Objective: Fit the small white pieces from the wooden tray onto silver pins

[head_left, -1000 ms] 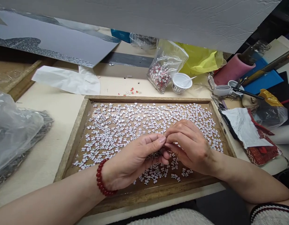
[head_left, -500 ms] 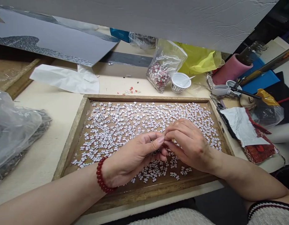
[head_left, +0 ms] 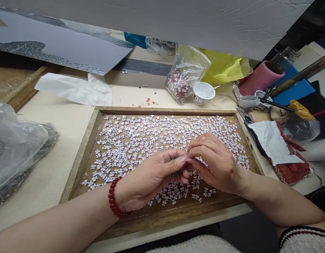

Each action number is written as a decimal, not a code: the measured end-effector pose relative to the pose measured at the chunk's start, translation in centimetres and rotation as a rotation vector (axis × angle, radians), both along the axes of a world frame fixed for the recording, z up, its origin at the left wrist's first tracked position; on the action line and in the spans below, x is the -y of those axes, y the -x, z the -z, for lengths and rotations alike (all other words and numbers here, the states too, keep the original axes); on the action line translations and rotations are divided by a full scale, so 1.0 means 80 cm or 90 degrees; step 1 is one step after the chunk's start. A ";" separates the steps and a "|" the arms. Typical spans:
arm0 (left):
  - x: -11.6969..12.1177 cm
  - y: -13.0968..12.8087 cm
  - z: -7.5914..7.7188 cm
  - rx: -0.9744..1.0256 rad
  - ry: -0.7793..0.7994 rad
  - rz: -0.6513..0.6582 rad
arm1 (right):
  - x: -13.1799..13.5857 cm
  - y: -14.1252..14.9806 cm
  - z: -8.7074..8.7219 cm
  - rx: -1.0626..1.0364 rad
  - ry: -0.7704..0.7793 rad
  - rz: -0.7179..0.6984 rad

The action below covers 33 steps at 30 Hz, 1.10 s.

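Observation:
My left hand [head_left: 152, 170], with a red bead bracelet [head_left: 115, 198] at its wrist, is curled around a small bunch of thin metal pins [head_left: 174, 173]. Its thumb and forefinger are pressed together at the tips. Touching those fingertips, my right hand [head_left: 216, 163] is closed in a pinch; whatever lies between its fingers is too small to make out. Both hands are held above a shallow wooden tray [head_left: 80, 161]. Many small white pieces with rounded lobes [head_left: 125, 140] are spread over the tray's brown bottom, and my hands hide part of them.
Left of the tray lies a clear plastic bag [head_left: 17, 147] by a heap of thin metal pins [head_left: 43, 151]. Behind it stand a bag of red and white pieces [head_left: 178, 84] and a white cup [head_left: 202, 96]. A red patterned pouch [head_left: 291, 172] lies at right.
Both hands have shifted very slightly to the right, still meeting at the fingertips. A little more of the pins shows in my left hand. The tray's contents look the same.

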<state>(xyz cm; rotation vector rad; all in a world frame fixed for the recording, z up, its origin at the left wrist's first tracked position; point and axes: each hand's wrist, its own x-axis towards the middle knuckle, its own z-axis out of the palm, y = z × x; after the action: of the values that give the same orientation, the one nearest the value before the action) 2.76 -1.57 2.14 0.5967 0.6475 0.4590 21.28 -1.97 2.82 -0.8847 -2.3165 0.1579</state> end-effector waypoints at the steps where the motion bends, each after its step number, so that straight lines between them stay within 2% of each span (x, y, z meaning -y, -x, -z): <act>1: 0.000 0.000 0.000 0.000 -0.002 0.002 | 0.000 0.000 0.000 0.000 0.001 -0.001; 33: 0.000 0.000 -0.002 -0.072 -0.015 0.000 | -0.004 0.000 0.004 0.049 0.021 -0.023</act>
<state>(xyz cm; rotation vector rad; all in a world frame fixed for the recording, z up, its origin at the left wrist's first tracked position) 2.80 -1.59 2.34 0.6488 0.7502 0.4358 21.25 -1.68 2.46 -0.8793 -2.4086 0.1820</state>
